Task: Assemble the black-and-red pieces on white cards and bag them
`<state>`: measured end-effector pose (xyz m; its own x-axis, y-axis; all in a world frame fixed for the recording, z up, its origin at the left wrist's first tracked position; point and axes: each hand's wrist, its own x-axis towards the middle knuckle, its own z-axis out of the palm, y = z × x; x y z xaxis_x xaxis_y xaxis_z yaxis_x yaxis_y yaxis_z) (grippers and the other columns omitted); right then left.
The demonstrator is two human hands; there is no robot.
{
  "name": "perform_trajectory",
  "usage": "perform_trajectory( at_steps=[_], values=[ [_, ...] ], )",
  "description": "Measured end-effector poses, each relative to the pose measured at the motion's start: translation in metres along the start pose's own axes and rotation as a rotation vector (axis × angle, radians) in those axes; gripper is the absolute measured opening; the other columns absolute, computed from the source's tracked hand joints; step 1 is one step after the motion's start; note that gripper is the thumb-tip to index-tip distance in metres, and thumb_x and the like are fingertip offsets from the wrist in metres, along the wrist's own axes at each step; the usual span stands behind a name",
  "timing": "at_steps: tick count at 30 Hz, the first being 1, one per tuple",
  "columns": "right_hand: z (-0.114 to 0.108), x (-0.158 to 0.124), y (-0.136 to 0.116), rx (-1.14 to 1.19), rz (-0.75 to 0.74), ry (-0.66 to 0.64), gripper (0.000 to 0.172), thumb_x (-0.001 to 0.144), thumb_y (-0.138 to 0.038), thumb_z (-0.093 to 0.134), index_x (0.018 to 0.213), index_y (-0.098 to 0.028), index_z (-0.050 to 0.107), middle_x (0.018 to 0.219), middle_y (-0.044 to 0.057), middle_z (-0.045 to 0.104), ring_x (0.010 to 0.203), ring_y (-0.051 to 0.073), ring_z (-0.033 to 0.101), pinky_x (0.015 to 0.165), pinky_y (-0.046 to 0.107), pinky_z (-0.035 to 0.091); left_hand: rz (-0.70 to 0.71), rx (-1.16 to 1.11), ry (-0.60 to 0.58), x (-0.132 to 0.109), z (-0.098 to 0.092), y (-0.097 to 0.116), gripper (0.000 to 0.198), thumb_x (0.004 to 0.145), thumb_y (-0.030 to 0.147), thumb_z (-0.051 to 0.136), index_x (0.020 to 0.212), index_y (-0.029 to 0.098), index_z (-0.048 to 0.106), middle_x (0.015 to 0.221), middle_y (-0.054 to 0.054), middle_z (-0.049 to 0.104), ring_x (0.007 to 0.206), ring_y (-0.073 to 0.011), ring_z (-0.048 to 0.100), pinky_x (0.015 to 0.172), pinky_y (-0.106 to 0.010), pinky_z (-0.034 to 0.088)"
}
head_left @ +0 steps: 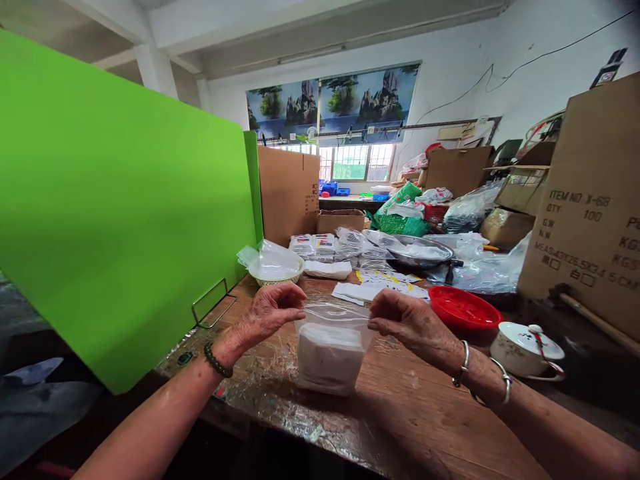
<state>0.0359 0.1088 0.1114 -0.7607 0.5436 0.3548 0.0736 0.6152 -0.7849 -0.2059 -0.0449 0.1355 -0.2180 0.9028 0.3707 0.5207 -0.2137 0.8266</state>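
A clear zip bag [331,357] with a white block-like stack inside stands upright on the brown wooden table [400,407], near its front edge. At the bag's top left corner is my left hand [273,310], thumb and fingertips pinched on the plastic. My right hand [407,319] pinches the top right corner. Between them the bag's upper strip is stretched wide, above the white contents. What exactly the contents are cannot be made out.
Behind the bag lie printed sheets [380,292], a basket of plastic bags [277,263] and stacked packets [320,245]. To the right are a red tray [464,308], a lidded cup [525,350] and a large carton [590,200]. A green panel [135,200] rises on the left.
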Motion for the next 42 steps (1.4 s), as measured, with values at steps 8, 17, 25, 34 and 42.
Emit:
perform_trajectory(
  at_steps=[8, 17, 25, 34, 42],
  values=[
    [0.014, -0.005, 0.014, 0.158, -0.009, 0.231, 0.026, 0.073, -0.039, 0.069, 0.074, -0.021, 0.050, 0.066, -0.001, 0.056, 0.058, 0.013, 0.051, 0.053, 0.026, 0.043, -0.052, -0.148, 0.084, 0.002, -0.001, -0.017, 0.021, 0.064, 0.026, 0.081, 0.080, 0.015, 0.072, 0.075, -0.001, 0.069, 0.070, -0.0117, 0.059, 0.069, -0.026, 0.049],
    [0.018, -0.004, 0.024, 0.106, 0.043, 0.141, 0.026, 0.081, -0.045, 0.062, 0.089, -0.020, 0.057, 0.071, -0.001, 0.055, 0.062, 0.014, 0.049, 0.053, 0.026, 0.041, -0.052, -0.183, 0.114, 0.010, 0.006, -0.024, 0.024, 0.070, 0.031, 0.077, 0.089, 0.017, 0.071, 0.080, -0.001, 0.069, 0.074, -0.0126, 0.061, 0.070, -0.026, 0.052],
    [0.028, -0.002, 0.031, -0.026, 0.000, 0.309, 0.024, 0.085, -0.041, 0.053, 0.070, -0.021, 0.054, 0.063, -0.001, 0.051, 0.060, 0.014, 0.046, 0.055, 0.026, 0.036, -0.019, -0.014, 0.078, 0.012, 0.000, -0.017, 0.023, 0.077, 0.033, 0.070, 0.093, 0.016, 0.068, 0.085, -0.004, 0.069, 0.079, -0.0152, 0.063, 0.075, -0.030, 0.053],
    [0.030, 0.000, 0.024, -0.121, -0.069, 0.297, 0.025, 0.090, -0.038, 0.050, 0.072, -0.022, 0.052, 0.065, -0.001, 0.053, 0.060, 0.014, 0.048, 0.056, 0.026, 0.036, 0.336, 0.735, -0.177, 0.032, 0.031, 0.032, 0.042, 0.070, 0.048, 0.077, 0.102, 0.021, 0.066, 0.101, -0.005, 0.070, 0.098, -0.0259, 0.062, 0.113, -0.067, 0.008],
    [0.024, -0.003, 0.022, -0.111, -0.075, 0.291, 0.023, 0.089, -0.036, 0.050, 0.071, -0.021, 0.052, 0.063, -0.002, 0.052, 0.060, 0.014, 0.046, 0.056, 0.025, 0.035, 0.287, 0.744, -0.415, 0.061, 0.041, 0.032, 0.016, 0.084, 0.023, 0.061, 0.069, 0.018, 0.067, 0.068, 0.001, 0.067, 0.066, -0.0132, 0.054, 0.102, -0.047, 0.033]
  ],
)
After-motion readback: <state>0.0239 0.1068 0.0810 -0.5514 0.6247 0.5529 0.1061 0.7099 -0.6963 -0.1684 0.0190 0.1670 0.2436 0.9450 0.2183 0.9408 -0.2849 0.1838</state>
